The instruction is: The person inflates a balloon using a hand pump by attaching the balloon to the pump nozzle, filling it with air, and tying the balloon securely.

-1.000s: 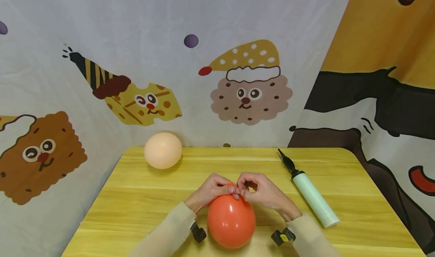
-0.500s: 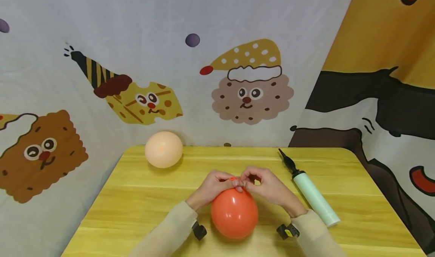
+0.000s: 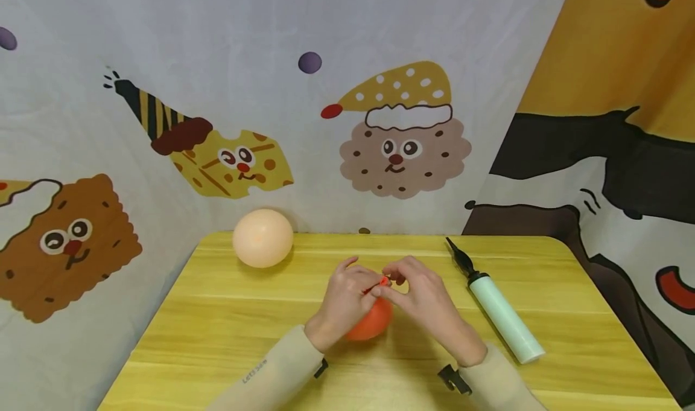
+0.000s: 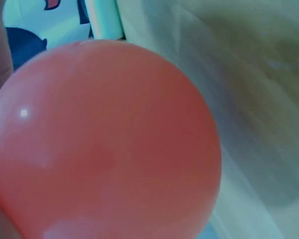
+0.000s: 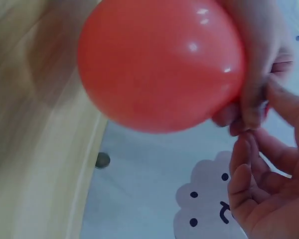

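An inflated red-orange balloon (image 3: pixel 371 321) hangs below both hands, over the middle of the table, with its neck up. My left hand (image 3: pixel 344 302) pinches the neck between thumb and fingers, partly covering the balloon in the head view. The right hand (image 3: pixel 426 302) meets it from the other side, thumb and fingertips pinching at the small red mouth of the balloon. From the right wrist, the round balloon (image 5: pixel 159 59) sits beside the left fingers (image 5: pixel 251 107), and the right hand (image 5: pixel 274 184) curls in close. The balloon (image 4: pixel 109 144) fills most of the left wrist view.
A peach balloon (image 3: pixel 263 238) rests at the table's back left. To the right lies a hand pump (image 3: pixel 505 317) with a pale green barrel and black nozzle. Behind the wooden table (image 3: pixel 217 314) hangs a cartoon-printed cloth (image 3: pixel 244 49).
Both hands have risen and moved slightly away from me with the red balloon. My left hand has turned over its top, hiding more of it, and the right thumb has come to the neck.
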Motion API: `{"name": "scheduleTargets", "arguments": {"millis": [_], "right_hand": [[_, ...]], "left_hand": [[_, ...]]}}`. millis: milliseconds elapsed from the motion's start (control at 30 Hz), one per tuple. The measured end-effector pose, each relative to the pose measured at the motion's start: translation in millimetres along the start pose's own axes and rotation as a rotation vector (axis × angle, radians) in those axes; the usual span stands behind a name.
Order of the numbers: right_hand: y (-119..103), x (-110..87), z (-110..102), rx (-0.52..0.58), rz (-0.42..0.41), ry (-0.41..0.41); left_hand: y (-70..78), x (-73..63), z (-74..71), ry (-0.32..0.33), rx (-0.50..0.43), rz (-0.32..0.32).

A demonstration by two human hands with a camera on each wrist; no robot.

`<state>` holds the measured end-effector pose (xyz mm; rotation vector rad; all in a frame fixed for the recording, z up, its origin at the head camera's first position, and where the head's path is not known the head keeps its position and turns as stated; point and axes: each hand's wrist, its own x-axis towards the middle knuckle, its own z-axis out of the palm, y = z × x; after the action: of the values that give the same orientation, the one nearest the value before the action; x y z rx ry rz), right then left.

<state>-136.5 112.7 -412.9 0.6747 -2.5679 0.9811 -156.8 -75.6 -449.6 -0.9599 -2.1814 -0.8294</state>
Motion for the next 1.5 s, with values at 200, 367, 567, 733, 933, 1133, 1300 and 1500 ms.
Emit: {"name": "scheduleTargets", "arguments": {"millis": [200,367,567,733,933,1133,1300,1500], "right_hand": [[-2.4,0.2,2.1,0.037,0.029,0.008],[-4.6,-0.8,5.5,0.005,0.042,0.073],[-8.9,-3.4,11.4,-0.217,-0.105,0.151],[-6.8,-5.8,14.6,-0.274,-0.167,0.165],[-2.4,-7.1,12.0,-0.026,0.027,0.112],[0.2,-8.9,10.6,0.084,0.091,0.108],[-0.8,-7.3,2.1,0.151,0.168,0.089],[1.5,-4.6,-3.3,0.07,0.062,0.088]], "left_hand": [[0.7,-2.4,1.6,-0.002,0.123,0.046],[2.6,-0.9,2.0,-0.008,0.186,0.054],[2.8,-1.7,2.5,-0.03,0.218,0.039],[0.9,-3.0,2.0,-0.046,0.118,-0.002],[0.5,-1.1,-0.8,-0.045,-0.086,-0.109],[-2.7,3.4,-4.4,-0.034,-0.143,-0.131],[-4.4,5.8,-9.3,-0.112,-0.681,-0.44],[-5.5,4.4,-13.8,-0.265,-0.788,-0.573]]}}
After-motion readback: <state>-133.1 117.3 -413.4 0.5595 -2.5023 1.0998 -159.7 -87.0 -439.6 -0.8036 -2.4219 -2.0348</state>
